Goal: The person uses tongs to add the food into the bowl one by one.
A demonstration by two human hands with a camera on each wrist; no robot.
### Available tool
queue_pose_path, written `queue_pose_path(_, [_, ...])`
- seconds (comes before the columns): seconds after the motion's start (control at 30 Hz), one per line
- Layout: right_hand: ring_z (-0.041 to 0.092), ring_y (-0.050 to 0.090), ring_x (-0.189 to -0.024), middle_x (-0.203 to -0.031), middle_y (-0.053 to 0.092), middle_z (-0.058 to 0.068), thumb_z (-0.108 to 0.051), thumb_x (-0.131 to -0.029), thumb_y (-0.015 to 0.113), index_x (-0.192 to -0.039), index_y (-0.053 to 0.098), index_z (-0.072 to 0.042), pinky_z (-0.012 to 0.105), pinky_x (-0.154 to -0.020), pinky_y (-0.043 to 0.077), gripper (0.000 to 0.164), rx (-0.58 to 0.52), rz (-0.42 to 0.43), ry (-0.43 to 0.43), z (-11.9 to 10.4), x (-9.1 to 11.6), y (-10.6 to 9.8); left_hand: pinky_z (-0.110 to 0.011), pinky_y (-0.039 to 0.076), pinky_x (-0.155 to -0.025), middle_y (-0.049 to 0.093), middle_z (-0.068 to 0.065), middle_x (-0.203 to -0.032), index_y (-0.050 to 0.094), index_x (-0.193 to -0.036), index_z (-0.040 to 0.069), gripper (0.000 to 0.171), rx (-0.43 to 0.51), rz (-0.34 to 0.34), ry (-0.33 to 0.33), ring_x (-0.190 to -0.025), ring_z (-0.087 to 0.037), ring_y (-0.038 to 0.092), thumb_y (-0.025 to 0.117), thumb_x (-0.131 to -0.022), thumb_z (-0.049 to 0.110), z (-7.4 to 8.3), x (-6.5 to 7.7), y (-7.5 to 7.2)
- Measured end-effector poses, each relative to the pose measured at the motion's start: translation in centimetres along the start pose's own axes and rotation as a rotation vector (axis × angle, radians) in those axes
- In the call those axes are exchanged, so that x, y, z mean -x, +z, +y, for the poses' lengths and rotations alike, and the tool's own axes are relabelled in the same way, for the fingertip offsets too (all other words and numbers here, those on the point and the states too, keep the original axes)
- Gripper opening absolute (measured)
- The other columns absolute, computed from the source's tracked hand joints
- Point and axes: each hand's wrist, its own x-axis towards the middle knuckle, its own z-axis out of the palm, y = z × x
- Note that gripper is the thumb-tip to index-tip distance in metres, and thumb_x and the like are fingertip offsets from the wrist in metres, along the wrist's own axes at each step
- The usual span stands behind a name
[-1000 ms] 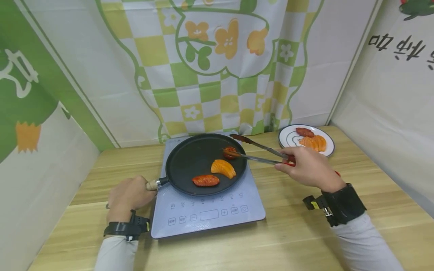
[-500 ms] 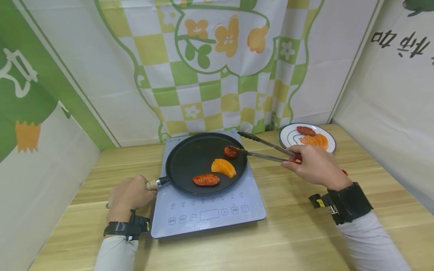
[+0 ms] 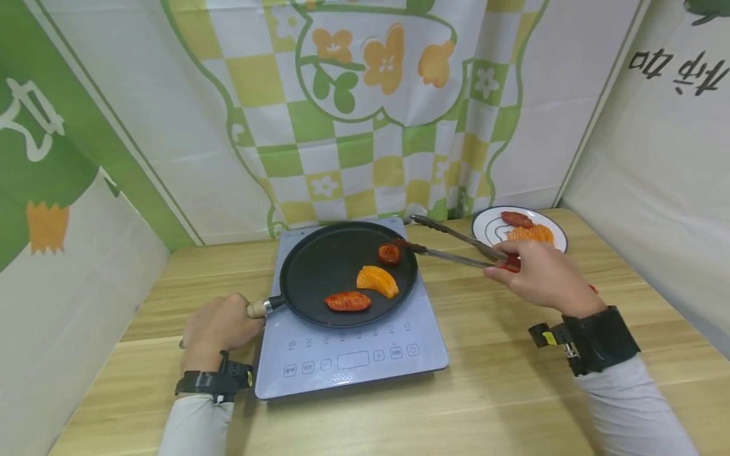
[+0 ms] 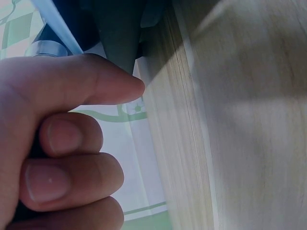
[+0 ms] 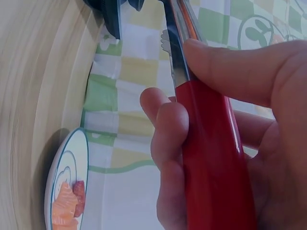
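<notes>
My left hand grips the wooden handle of a flat black frying pan. In the left wrist view its fingers curl round the handle. My right hand holds red-handled tongs, and in the right wrist view the fingers and thumb wrap the red grip. The tongs' arms stand spread, one tip above the pan's right rim near a round red piece of food. Also in the pan lie an orange salmon-like slice and a reddish-brown chicken wing-like piece.
The pan stands on a grey induction cooker with touch buttons. A white plate at the back right bears orange slices and a red-brown piece. Behind the wooden table hangs a checked curtain.
My right hand has moved right with the tongs, whose lower tip has drawn away from the round red piece, left lying in the pan. The left hand stays on the handle.
</notes>
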Motion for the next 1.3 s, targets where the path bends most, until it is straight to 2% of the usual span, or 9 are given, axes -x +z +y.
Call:
queue_pose_path(0.27, [0.015, 0.058, -0.080, -0.088, 0.064, -0.007, -0.059, -0.084, 0.060, -0.122, 0.060, -0.010, 0.033, -0.059, 0.042, 0.063, -0.005, 0.044, 0.021, 0.8, 0.3, -0.4, -0.035, 0.031, -0.048, 0.043, -0.001, -0.059, 0.044, -0.061, 0.016, 0.037, 0.003, -0.005, -0.010, -0.055, -0.019, 0.043, 0.054, -0.084, 0.042, 0.1, 0.1, -0.1])
queue_pose_path(0.4, [0.018, 0.059, -0.085, -0.088, 0.064, -0.009, -0.059, -0.084, 0.060, -0.123, 0.060, -0.010, 0.033, -0.060, 0.041, 0.063, 0.032, 0.061, 0.029, 1.2, 0.4, -0.6, -0.035, 0.031, -0.048, 0.043, -0.001, -0.058, 0.044, -0.060, 0.016, 0.036, 0.005, 0.000, -0.005, -0.054, -0.018, 0.043, 0.055, -0.083, 0.041, 0.1, 0.1, 0.0])
queue_pose_path(0.67, [0.015, 0.052, -0.069, -0.084, 0.059, -0.006, -0.064, -0.083, 0.057, -0.128, 0.057, -0.008, 0.033, -0.050, 0.035, 0.072, 0.046, 0.049, 0.058, 2.3, 0.3, -0.8, -0.034, 0.031, -0.047, 0.043, -0.001, -0.057, 0.044, -0.060, 0.016, 0.036, -0.001, 0.002, 0.005, -0.054, -0.018, 0.043, 0.055, -0.082, 0.041, 0.1, 0.1, -0.1])
queue_pose_path(0.87, [0.016, 0.052, -0.071, -0.084, 0.059, -0.006, -0.067, -0.082, 0.056, -0.126, 0.057, -0.009, 0.033, -0.051, 0.036, 0.073, 0.063, 0.052, 0.088, 3.1, 0.3, -0.8, -0.034, 0.031, -0.047, 0.042, -0.001, -0.057, 0.044, -0.059, 0.016, 0.036, -0.006, 0.006, 0.004, -0.053, -0.018, 0.043, 0.055, -0.082, 0.041, 0.1, 0.1, -0.1])
queue_pose_path(1.1, [0.018, 0.051, -0.074, -0.081, 0.055, -0.005, -0.065, -0.082, 0.058, -0.115, 0.060, -0.014, 0.034, -0.055, 0.036, 0.061, 0.089, 0.056, 0.106, 3.7, 0.3, -0.8, -0.035, 0.031, -0.047, 0.043, -0.001, -0.057, 0.044, -0.060, 0.016, 0.035, -0.009, 0.009, 0.004, -0.054, -0.018, 0.043, 0.054, -0.082, 0.041, 0.0, 0.1, 0.0])
queue_pose_path(1.3, [0.019, 0.047, -0.070, -0.076, 0.051, -0.003, -0.063, -0.082, 0.060, -0.106, 0.061, -0.016, 0.035, -0.053, 0.032, 0.053, 0.081, 0.065, 0.125, 4.2, 0.6, -0.8, -0.035, 0.032, -0.047, 0.044, -0.001, -0.058, 0.044, -0.060, 0.016, 0.036, -0.011, 0.008, 0.004, -0.055, -0.019, 0.044, 0.054, -0.083, 0.042, 0.0, 0.1, 0.0])
